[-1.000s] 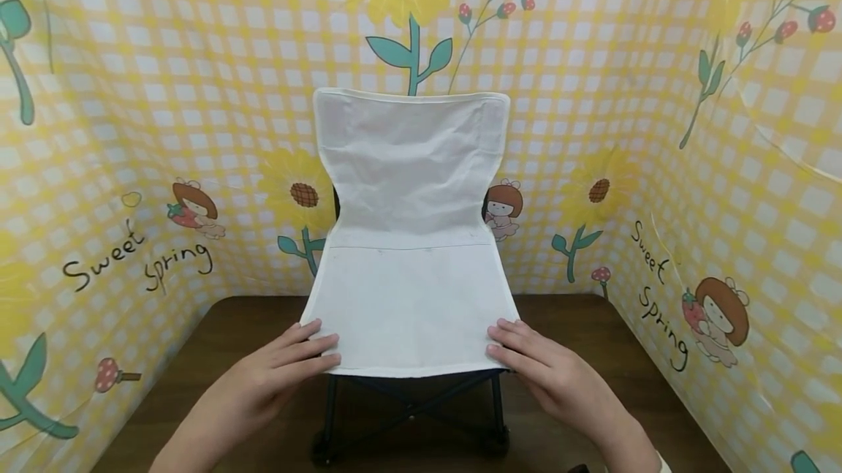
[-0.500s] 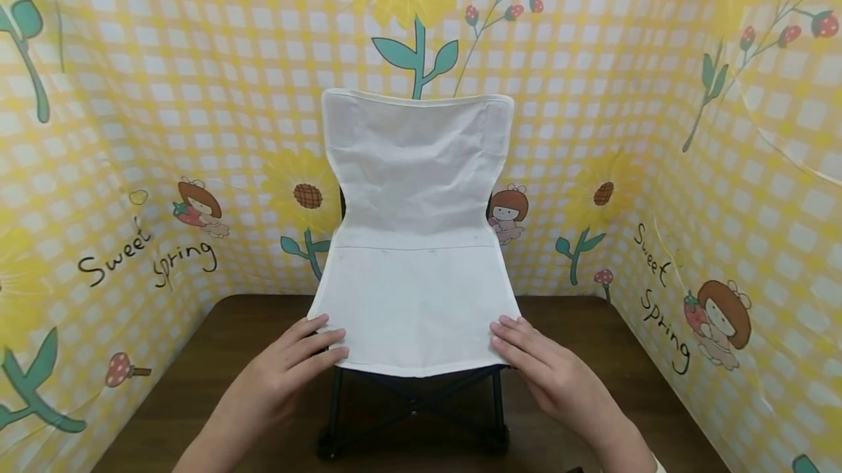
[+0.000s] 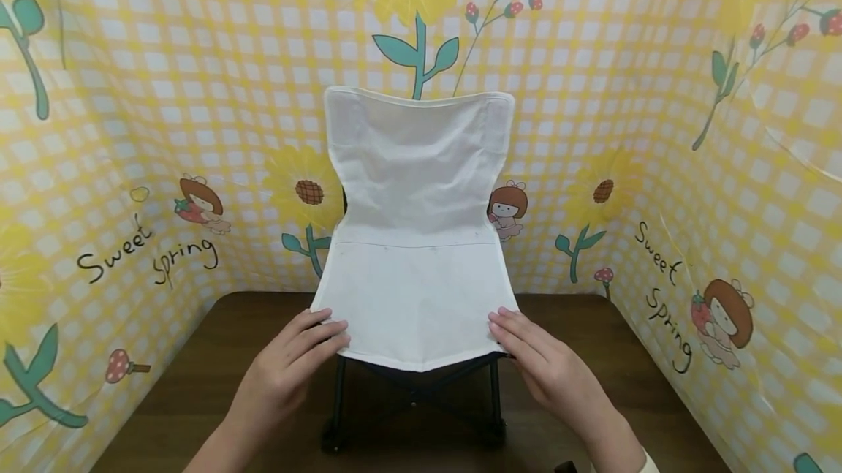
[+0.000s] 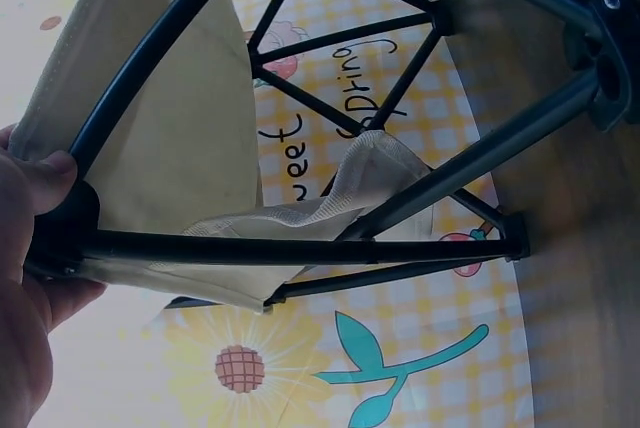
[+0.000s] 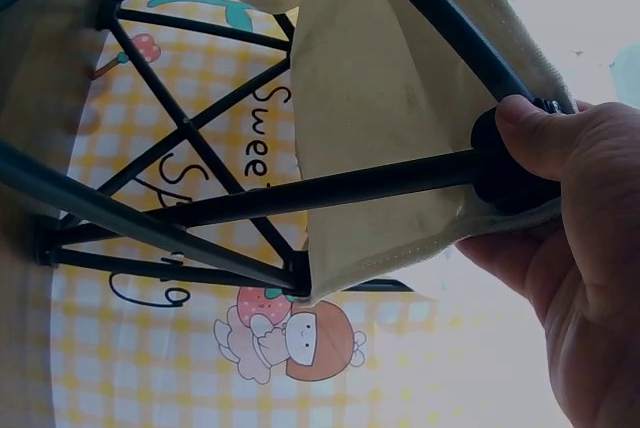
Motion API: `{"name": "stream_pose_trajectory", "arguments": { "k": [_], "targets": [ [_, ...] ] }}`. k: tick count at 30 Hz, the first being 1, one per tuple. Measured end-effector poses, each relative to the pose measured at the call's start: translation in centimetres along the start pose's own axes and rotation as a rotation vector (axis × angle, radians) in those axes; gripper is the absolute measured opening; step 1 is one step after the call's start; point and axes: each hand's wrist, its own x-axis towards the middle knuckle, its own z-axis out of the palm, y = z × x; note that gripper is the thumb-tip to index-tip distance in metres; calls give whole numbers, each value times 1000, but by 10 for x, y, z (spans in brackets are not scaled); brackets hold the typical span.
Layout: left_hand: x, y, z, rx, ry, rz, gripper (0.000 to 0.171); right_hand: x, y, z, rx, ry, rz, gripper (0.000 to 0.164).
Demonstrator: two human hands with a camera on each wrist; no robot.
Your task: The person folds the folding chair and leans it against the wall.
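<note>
A small folding chair (image 3: 421, 290) with a white fabric seat and backrest stands unfolded on its dark crossed-tube frame (image 5: 330, 188). My left hand (image 3: 286, 363) grips the front left corner of the seat, fingers over the fabric. In the left wrist view its thumb (image 4: 50, 183) lies at the black corner joint (image 4: 65, 233). At the front right corner, my right hand (image 3: 552, 363) holds the seat in the same way; its thumb (image 5: 535, 133) presses the black joint there, with fingers on the fabric side.
The chair stands on a dark brown wooden tabletop (image 3: 204, 385). Yellow checked cloth (image 3: 250, 78) with sunflowers and lettering hangs behind it and along both sides. A small black object (image 3: 566, 467) shows at the bottom edge, near the right forearm.
Over the last second the seat's front edge and both hands have risen slightly in the head view. The left hand also sits a little further right. Both hands keep their hold.
</note>
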Motion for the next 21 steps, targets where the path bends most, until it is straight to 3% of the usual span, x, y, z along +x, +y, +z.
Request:
{"name": "stream_pose_trajectory", "arguments": {
  "k": [21],
  "targets": [
    [5,-3,3,18,-14,-34,32,8,1,8,46,48,-7,33]
  ]
}}
